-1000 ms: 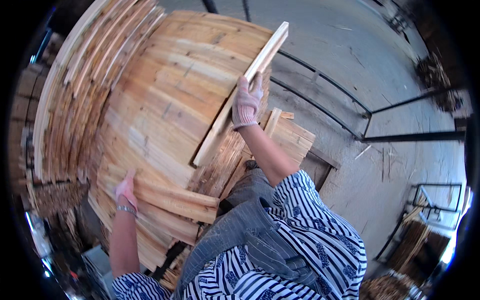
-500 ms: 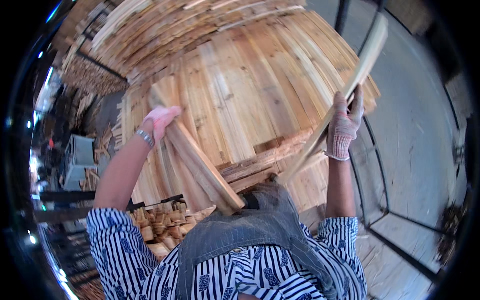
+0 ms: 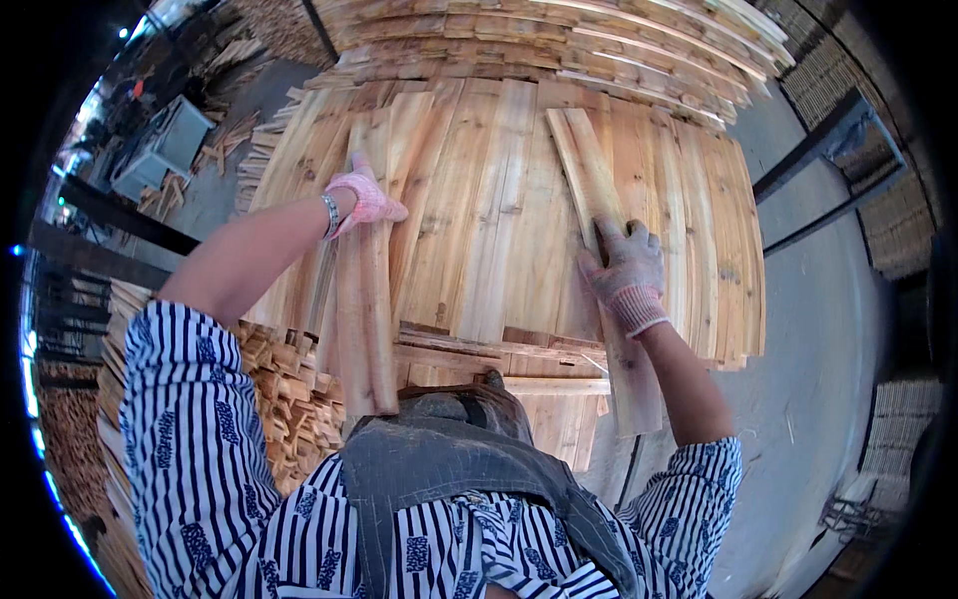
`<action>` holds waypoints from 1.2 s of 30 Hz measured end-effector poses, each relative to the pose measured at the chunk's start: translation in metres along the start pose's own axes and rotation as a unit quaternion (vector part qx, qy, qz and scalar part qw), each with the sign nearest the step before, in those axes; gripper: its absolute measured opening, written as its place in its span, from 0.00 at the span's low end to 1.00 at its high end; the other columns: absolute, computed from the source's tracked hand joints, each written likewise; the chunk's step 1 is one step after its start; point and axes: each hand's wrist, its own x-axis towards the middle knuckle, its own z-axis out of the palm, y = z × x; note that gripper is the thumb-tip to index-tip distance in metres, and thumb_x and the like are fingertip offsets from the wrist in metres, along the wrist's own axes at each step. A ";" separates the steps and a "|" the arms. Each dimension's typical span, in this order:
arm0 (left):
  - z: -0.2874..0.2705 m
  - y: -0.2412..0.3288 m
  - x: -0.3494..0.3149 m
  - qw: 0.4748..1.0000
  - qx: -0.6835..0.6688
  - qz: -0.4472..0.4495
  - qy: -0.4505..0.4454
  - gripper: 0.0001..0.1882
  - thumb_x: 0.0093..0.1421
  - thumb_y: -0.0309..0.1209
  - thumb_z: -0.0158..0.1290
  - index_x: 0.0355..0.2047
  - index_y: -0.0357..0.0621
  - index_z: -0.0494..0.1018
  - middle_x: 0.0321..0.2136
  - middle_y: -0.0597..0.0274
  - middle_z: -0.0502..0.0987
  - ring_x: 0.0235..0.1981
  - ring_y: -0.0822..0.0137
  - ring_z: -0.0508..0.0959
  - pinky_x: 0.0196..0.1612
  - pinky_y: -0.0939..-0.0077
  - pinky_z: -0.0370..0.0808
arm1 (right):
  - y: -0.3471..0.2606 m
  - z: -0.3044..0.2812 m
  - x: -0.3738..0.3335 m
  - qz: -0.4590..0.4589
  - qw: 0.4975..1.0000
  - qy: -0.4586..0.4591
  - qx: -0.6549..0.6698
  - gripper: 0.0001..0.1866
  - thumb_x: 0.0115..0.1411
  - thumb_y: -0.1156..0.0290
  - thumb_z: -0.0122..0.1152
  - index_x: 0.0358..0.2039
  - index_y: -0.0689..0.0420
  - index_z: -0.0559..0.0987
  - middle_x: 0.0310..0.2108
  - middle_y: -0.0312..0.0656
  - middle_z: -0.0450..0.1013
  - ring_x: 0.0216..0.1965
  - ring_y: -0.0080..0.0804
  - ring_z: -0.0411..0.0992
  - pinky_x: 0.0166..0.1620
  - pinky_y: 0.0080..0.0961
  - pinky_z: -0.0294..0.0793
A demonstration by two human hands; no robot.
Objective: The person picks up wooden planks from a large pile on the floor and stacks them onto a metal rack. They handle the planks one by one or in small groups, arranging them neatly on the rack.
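Note:
A broad layer of planks (image 3: 489, 200) lies side by side on a stack in front of me. My left hand (image 3: 365, 198), in a pinkish glove, rests with thumb and fingers spread on a loose wooden board (image 3: 364, 309) at the stack's left. That board's near end overhangs the edge close to my apron. On the right, my right hand (image 3: 627, 270), in a greyish glove, is closed over another wooden board (image 3: 586, 165). This one slants across the layer, and its near end also sticks out past the front edge.
More stacked planks (image 3: 559, 45) rise behind the layer. Short wood offcuts (image 3: 284, 399) are heaped at the lower left. A grey box-shaped cabinet (image 3: 162, 150) stands far left, near scattered scraps. Dark metal bars (image 3: 833, 140) stand at the right above the grey floor (image 3: 798, 290).
The right board has come down from its raised, tilted position onto the plank layer, with my right hand moving left. The left board has turned straighter. The whole view has swung to the right.

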 end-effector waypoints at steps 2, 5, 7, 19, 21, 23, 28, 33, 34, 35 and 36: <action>-0.006 -0.012 -0.007 0.994 -0.097 0.048 0.028 0.67 0.52 0.45 0.70 0.75 0.41 0.31 0.64 0.39 0.66 0.64 0.49 0.70 0.65 0.59 0.68 | 0.004 0.003 0.001 -0.012 1.000 0.015 -0.002 0.33 0.57 0.47 0.66 0.63 0.38 0.72 0.62 0.57 0.64 0.63 0.57 0.63 0.65 0.45 0.65; -0.026 -0.069 -0.023 0.870 -0.485 0.089 -0.018 0.54 0.56 0.43 0.67 0.72 0.38 0.46 0.56 0.47 0.73 0.55 0.54 0.76 0.60 0.62 0.74 | 0.005 0.004 -0.002 -0.053 0.998 0.025 -0.006 0.34 0.55 0.49 0.67 0.63 0.38 0.73 0.61 0.59 0.66 0.61 0.59 0.65 0.63 0.47 0.67; -0.039 -0.105 -0.055 0.770 -0.635 0.060 -0.006 0.38 0.60 0.45 0.63 0.62 0.37 0.61 0.47 0.49 0.77 0.47 0.54 0.79 0.53 0.59 0.78 | 0.006 0.006 -0.003 -0.068 0.997 0.022 -0.007 0.34 0.54 0.50 0.67 0.63 0.38 0.73 0.60 0.59 0.66 0.59 0.59 0.66 0.62 0.48 0.68; 0.099 -0.199 -0.210 0.498 -0.825 -0.066 0.258 0.22 0.60 0.44 0.59 0.49 0.44 0.72 0.44 0.55 0.76 0.45 0.55 0.78 0.54 0.57 0.76 | 0.004 0.016 -0.002 -0.060 0.997 0.035 -0.044 0.34 0.56 0.55 0.68 0.65 0.40 0.72 0.63 0.60 0.65 0.62 0.61 0.65 0.64 0.46 0.67; 0.130 -0.198 -0.197 0.471 -0.852 -0.071 0.217 0.23 0.60 0.45 0.61 0.50 0.47 0.71 0.43 0.57 0.75 0.45 0.57 0.77 0.54 0.57 0.76 | 0.008 0.019 0.000 -0.057 0.997 0.031 -0.043 0.34 0.57 0.54 0.67 0.65 0.40 0.72 0.63 0.60 0.65 0.62 0.61 0.64 0.65 0.47 0.66; 0.131 -0.176 -0.181 0.422 -0.887 -0.131 0.133 0.26 0.60 0.46 0.62 0.53 0.48 0.70 0.44 0.56 0.75 0.46 0.57 0.77 0.53 0.56 0.76 | 0.012 0.023 0.001 -0.064 0.996 0.045 -0.051 0.34 0.57 0.54 0.67 0.65 0.40 0.72 0.64 0.60 0.65 0.62 0.61 0.64 0.65 0.48 0.65; 0.144 -0.165 -0.108 0.395 -0.903 -0.120 0.116 0.26 0.65 0.46 0.60 0.56 0.44 0.69 0.47 0.54 0.77 0.46 0.54 0.79 0.49 0.53 0.80 | 0.007 0.022 0.000 -0.057 0.996 0.041 -0.055 0.34 0.56 0.53 0.67 0.65 0.40 0.72 0.63 0.59 0.66 0.62 0.61 0.65 0.65 0.48 0.65; 0.164 -0.166 -0.079 0.400 -0.902 -0.117 0.113 0.31 0.65 0.57 0.53 0.61 0.52 0.68 0.56 0.56 0.74 0.52 0.53 0.77 0.55 0.52 0.76 | 0.011 0.025 -0.001 -0.087 0.992 0.072 -0.053 0.34 0.56 0.56 0.68 0.64 0.43 0.73 0.58 0.58 0.69 0.57 0.60 0.68 0.61 0.47 0.68; 0.169 -0.185 -0.074 0.292 -0.955 -0.023 -0.054 0.31 0.66 0.55 0.53 0.61 0.51 0.68 0.56 0.55 0.75 0.52 0.53 0.77 0.55 0.52 0.76 | 0.010 0.024 -0.002 -0.092 0.992 0.067 -0.057 0.33 0.56 0.55 0.68 0.64 0.43 0.73 0.58 0.58 0.69 0.57 0.59 0.68 0.61 0.46 0.68; 0.183 -0.190 -0.069 0.321 -0.946 -0.037 0.007 0.31 0.65 0.55 0.54 0.60 0.50 0.68 0.56 0.55 0.74 0.53 0.53 0.77 0.55 0.53 0.75 | 0.007 0.023 0.001 -0.097 0.991 0.063 -0.062 0.33 0.57 0.55 0.67 0.64 0.43 0.73 0.57 0.58 0.69 0.57 0.59 0.68 0.61 0.46 0.68; 0.182 -0.186 -0.074 0.337 -0.940 -0.049 0.036 0.31 0.65 0.54 0.55 0.60 0.49 0.68 0.57 0.55 0.74 0.53 0.53 0.76 0.56 0.55 0.75 | 0.008 0.023 0.002 -0.090 0.992 0.057 -0.069 0.33 0.57 0.55 0.67 0.64 0.44 0.73 0.57 0.58 0.69 0.57 0.59 0.68 0.61 0.46 0.68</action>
